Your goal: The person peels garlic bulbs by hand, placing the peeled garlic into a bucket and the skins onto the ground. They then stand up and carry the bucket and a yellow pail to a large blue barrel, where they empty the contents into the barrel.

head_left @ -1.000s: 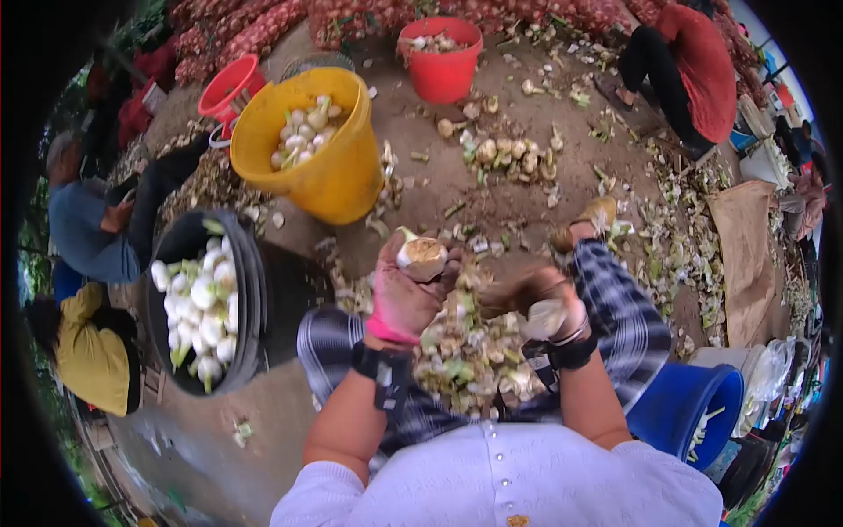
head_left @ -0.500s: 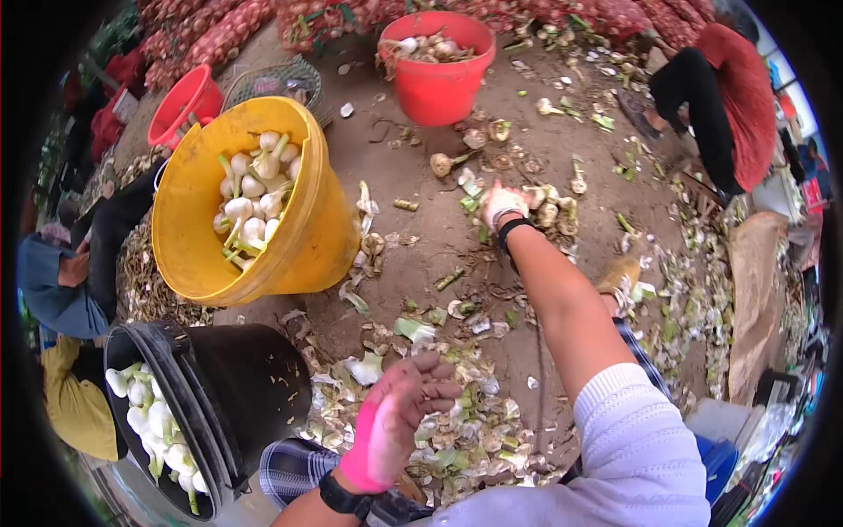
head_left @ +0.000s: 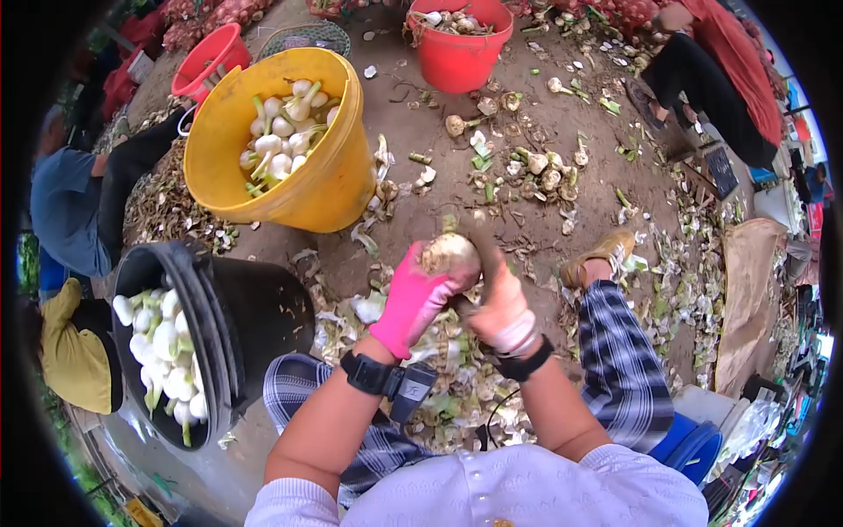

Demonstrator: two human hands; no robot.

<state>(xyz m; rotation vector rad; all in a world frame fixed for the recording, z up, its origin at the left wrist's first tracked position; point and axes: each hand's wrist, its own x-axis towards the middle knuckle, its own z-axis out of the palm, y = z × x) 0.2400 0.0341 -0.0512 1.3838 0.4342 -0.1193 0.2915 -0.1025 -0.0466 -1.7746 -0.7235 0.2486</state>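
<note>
Brown dirt ground (head_left: 399,110), strewn with pale garlic peelings (head_left: 366,308) near and right, loose garlic bulbs (head_left: 550,178) right of centre, yellow bucket (head_left: 341,186) and black bucket (head_left: 274,303) at left, red bucket (head_left: 461,68) at far centre, brown sack (head_left: 745,303) at right

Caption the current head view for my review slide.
Pink-gloved left hand holds a garlic bulb, right hand beside it; beyond, a yellow bucket of white bulbs.

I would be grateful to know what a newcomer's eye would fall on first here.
Probably the large yellow bucket of whitish bulbs, left of centre in the upper part. Next might come the bright pink glove on the left hand, mid-picture, gripping a garlic bulb, then the red bucket at top centre.
</note>
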